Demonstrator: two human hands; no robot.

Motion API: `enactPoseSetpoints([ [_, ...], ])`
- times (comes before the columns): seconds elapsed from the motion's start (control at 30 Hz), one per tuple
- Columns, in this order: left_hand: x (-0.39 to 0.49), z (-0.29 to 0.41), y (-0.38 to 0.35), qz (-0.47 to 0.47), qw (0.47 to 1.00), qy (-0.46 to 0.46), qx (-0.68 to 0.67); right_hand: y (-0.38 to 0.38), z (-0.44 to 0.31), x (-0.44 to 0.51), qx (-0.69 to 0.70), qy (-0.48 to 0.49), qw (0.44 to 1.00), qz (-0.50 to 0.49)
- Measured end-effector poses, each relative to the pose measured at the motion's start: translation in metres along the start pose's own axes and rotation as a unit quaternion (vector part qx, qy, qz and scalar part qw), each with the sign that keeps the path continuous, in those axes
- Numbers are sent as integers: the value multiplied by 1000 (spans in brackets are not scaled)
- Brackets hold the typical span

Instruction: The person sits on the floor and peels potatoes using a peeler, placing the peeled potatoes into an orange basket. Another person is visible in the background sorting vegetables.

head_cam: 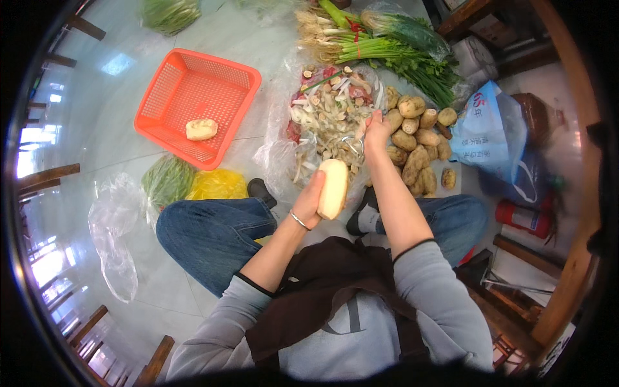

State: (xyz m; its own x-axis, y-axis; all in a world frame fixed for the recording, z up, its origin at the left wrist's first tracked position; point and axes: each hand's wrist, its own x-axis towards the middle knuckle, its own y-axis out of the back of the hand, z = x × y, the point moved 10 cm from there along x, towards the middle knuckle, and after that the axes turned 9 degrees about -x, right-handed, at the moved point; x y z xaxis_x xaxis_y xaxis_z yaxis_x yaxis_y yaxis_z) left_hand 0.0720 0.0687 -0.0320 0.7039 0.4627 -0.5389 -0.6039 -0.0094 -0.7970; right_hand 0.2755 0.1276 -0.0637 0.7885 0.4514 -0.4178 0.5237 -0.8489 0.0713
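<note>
My left hand (pixel 307 202) grips a long, pale, peeled root vegetable (pixel 332 188), apparently a segment of lotus root. My right hand (pixel 377 133) is closed around a metal peeler (pixel 353 144), whose curved frame sits just beyond the root and apart from it. Under both hands lies a clear plastic bag (pixel 280 157) spread on the floor, heaped with peelings and vegetable scraps (pixel 333 109). To the right of the scraps is a pile of unpeeled, brownish roots (pixel 417 145); some cut ends show holes. A peeled piece (pixel 201 129) rests in the red plastic basket (pixel 235 133).
Bundled scallions and leafy greens (pixel 367 48) lie at the back. A blue bag (pixel 491 128) and a fire extinguisher (pixel 524 218) are at right. Left of my knees are bagged greens (pixel 168 181), a yellow bag (pixel 220 184) and a clear bag (pixel 113 232). Wooden furniture legs (pixel 89 325) line the edges.
</note>
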Motion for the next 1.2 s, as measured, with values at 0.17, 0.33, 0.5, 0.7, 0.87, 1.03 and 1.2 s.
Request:
enactPoseSetpoints([
  [0.17,7,24,15,6,985,-126,117,-38,-20,-54,13,-6,990,-142],
  [0.33,2,34,15,-14,989,-125,78,-50,-4,-35,-56,-15,989,-133],
  [0.5,-13,39,-12,-77,980,-127,129,2,-9,12,32,16,999,-14],
  [0.7,-6,31,-8,-56,971,-132,190,-23,-53,-53,23,63,995,-78],
  [0.87,-7,20,-6,-103,993,-51,-39,30,-21,-17,109,-5,994,27],
  [1.03,19,15,15,-45,990,-34,-128,-17,-2,-92,174,-97,974,-104],
  [1.2,20,17,6,-8,984,-10,-179,-27,-4,-104,97,-48,987,-115],
])
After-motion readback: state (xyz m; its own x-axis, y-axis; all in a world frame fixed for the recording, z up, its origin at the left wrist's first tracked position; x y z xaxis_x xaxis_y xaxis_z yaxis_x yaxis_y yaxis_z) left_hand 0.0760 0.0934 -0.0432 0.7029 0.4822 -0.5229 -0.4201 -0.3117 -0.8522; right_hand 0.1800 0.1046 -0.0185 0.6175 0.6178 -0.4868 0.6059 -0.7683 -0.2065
